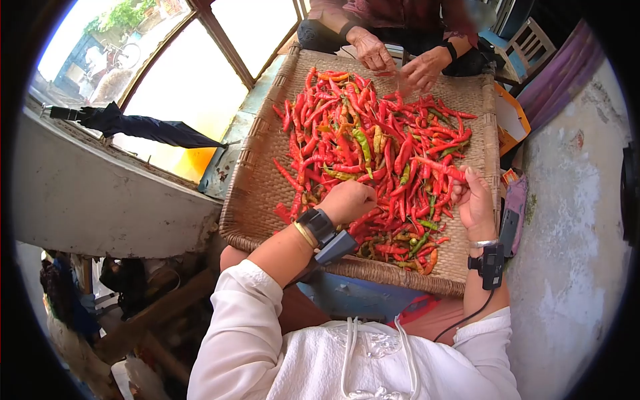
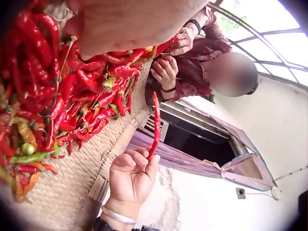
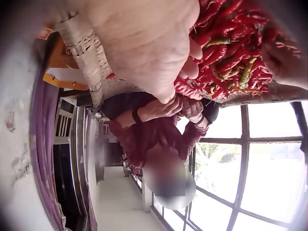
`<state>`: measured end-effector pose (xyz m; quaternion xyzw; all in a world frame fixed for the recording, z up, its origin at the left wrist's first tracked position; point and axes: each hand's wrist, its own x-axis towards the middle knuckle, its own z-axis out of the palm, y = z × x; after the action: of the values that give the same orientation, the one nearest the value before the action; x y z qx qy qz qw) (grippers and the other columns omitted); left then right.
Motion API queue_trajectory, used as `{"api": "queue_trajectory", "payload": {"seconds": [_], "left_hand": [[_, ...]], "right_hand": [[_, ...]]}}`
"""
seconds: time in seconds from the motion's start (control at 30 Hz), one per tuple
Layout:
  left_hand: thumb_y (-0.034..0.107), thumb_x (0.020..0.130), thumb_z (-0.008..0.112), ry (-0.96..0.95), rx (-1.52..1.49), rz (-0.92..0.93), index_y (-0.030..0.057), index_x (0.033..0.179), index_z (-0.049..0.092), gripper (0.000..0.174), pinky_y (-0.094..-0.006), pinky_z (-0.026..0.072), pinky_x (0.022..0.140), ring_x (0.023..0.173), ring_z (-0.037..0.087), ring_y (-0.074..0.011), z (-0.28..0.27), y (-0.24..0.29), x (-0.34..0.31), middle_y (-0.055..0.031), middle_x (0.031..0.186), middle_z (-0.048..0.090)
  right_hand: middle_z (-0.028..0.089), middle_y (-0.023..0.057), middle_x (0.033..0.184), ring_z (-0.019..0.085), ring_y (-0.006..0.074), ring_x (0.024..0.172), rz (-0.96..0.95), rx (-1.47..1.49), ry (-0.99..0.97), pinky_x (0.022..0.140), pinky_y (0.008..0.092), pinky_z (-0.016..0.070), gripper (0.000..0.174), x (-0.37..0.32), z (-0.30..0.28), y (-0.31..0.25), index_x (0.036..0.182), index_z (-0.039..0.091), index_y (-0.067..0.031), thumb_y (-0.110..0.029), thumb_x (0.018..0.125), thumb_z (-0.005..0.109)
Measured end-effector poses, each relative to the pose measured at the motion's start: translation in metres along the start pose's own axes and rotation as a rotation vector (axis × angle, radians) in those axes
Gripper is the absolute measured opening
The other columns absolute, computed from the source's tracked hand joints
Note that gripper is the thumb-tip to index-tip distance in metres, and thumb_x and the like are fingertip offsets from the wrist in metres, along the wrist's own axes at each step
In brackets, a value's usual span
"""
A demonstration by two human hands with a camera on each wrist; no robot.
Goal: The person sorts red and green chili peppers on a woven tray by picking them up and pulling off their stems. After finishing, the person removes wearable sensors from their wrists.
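A heap of red chili peppers point(image 1: 347, 127), with a few green and orange ones, lies in a large woven basket tray point(image 1: 257, 173). My right hand point(image 1: 475, 200) pinches one long red chili point(image 1: 437, 168) between thumb and fingers above the tray's right side. In the left wrist view this chili point(image 2: 156, 127) points up from the right hand point(image 2: 130, 178). My left hand point(image 1: 348, 202) is over the near middle of the heap, fingers curled inward. Its fingertips are close to the peppers point(image 2: 33, 62); I cannot tell whether they hold one.
Across the tray another person's hands point(image 1: 373, 52) work close together over the far edge. A folded dark umbrella point(image 1: 153, 127) lies along the window ledge at left. An orange and white box point(image 1: 510, 117) stands beyond the tray's right rim, near the wall point(image 1: 573, 200).
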<state>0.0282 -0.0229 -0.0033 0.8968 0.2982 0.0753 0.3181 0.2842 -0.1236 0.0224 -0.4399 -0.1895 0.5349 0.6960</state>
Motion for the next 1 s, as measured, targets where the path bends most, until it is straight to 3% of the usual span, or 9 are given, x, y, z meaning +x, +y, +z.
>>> {"api": "queue_trajectory", "payload": {"seconds": [0.07, 0.2, 0.27, 0.37, 0.5, 0.63, 0.73, 0.83, 1.0], "left_hand": [[0.022, 0.073, 0.058, 0.104, 0.017, -0.116, 0.0072, 0.078, 0.061, 0.016, -0.0375, 0.0456, 0.06, 0.067, 0.058, -0.0287, -0.009, -0.002, 0.001, -0.0122, 0.067, 0.059], [0.019, 0.074, 0.056, 0.4, 0.222, -0.168, 0.0082, 0.078, 0.059, 0.012, -0.038, 0.0464, 0.061, 0.069, 0.058, -0.0276, -0.022, -0.013, 0.0, -0.0109, 0.073, 0.059], [0.019, 0.074, 0.056, 0.388, 0.264, -0.193, 0.0089, 0.081, 0.059, 0.013, -0.0371, 0.0465, 0.062, 0.071, 0.058, -0.0273, -0.026, -0.014, 0.0, -0.0101, 0.077, 0.059], [0.027, 0.074, 0.059, 0.286, 0.179, 0.039, 0.0098, 0.085, 0.061, 0.02, -0.0357, 0.0465, 0.062, 0.073, 0.058, -0.0258, -0.025, -0.014, 0.002, -0.0084, 0.078, 0.057], [0.032, 0.073, 0.059, 0.198, 0.35, -0.11, 0.0099, 0.083, 0.061, 0.024, -0.0363, 0.0463, 0.06, 0.072, 0.058, -0.0246, -0.012, -0.006, 0.012, -0.0071, 0.076, 0.057], [0.032, 0.073, 0.059, 0.2, 0.41, -0.077, 0.0071, 0.077, 0.06, 0.025, -0.0372, 0.0457, 0.057, 0.068, 0.058, -0.0271, -0.007, -0.004, 0.02, -0.0083, 0.071, 0.058], [0.029, 0.073, 0.061, 0.096, 0.156, -0.088, 0.0041, 0.07, 0.058, 0.025, -0.0333, 0.0437, 0.052, 0.057, 0.057, -0.0218, -0.008, 0.003, 0.019, -0.0072, 0.06, 0.057], [0.016, 0.073, 0.066, -0.175, -0.484, -0.108, 0.004, 0.064, 0.053, 0.02, -0.0213, 0.0353, 0.048, 0.054, 0.04, -0.0028, -0.004, 0.018, 0.012, 0.004, 0.054, 0.045], [0.015, 0.074, 0.065, -0.277, -0.62, 0.064, 0.0045, 0.068, 0.052, 0.018, -0.0205, 0.0354, 0.049, 0.054, 0.041, -0.0023, 0.001, 0.029, 0.008, 0.0048, 0.058, 0.047]], "right_hand": [[0.06, 0.0082, 0.081, 0.058, 0.0109, 0.064, 0.007, 0.09, 0.115, 0.05, 0.0217, 0.0476, 0.023, -0.005, 0.019, -0.006, 0.1, 0.048, -0.0055, -0.023, 0.085, 0.052], [0.059, 0.0097, 0.083, 0.059, 0.0119, 0.066, 0.261, -0.13, -0.052, 0.052, 0.0212, 0.048, 0.039, -0.008, 0.012, 0.019, 0.116, 0.04, -0.0002, -0.022, 0.085, 0.051], [0.06, 0.0079, 0.08, 0.058, 0.0106, 0.064, 0.341, -0.146, -0.16, 0.051, 0.0201, 0.0471, 0.033, -0.011, 0.015, 0.025, 0.11, 0.045, 0.0007, -0.02, 0.086, 0.05], [0.059, 0.006, 0.077, 0.057, 0.0087, 0.061, 0.351, -0.268, -0.212, 0.05, 0.0193, 0.0461, 0.029, -0.016, 0.023, 0.03, 0.108, 0.047, 0.0007, -0.018, 0.086, 0.05], [0.059, 0.0036, 0.073, 0.055, 0.0062, 0.057, 0.425, -0.351, -0.218, 0.048, 0.0176, 0.0439, 0.025, -0.021, 0.029, 0.036, 0.105, 0.05, -0.0009, -0.016, 0.085, 0.049], [0.059, 0.0049, 0.075, 0.055, 0.0063, 0.057, 0.431, -0.386, -0.258, 0.047, 0.0171, 0.044, 0.021, -0.02, 0.028, 0.04, 0.103, 0.05, -0.0013, -0.014, 0.086, 0.048], [0.058, 0.0049, 0.075, 0.055, 0.0063, 0.057, 0.42, -0.447, -0.27, 0.046, 0.017, 0.0433, 0.023, -0.021, 0.029, 0.042, 0.103, 0.051, -0.0016, -0.017, 0.087, 0.047], [0.058, 0.0047, 0.075, 0.054, 0.0064, 0.056, 0.496, -0.556, -0.285, 0.045, 0.017, 0.0427, 0.026, -0.023, 0.033, 0.038, 0.102, 0.052, -0.0017, -0.023, 0.087, 0.047], [0.057, 0.001, 0.071, 0.053, 0.0054, 0.056, 0.564, -0.474, -0.282, 0.044, 0.0169, 0.041, 0.026, -0.03, 0.037, 0.04, 0.093, 0.055, -0.0043, -0.028, 0.086, 0.05]]}}
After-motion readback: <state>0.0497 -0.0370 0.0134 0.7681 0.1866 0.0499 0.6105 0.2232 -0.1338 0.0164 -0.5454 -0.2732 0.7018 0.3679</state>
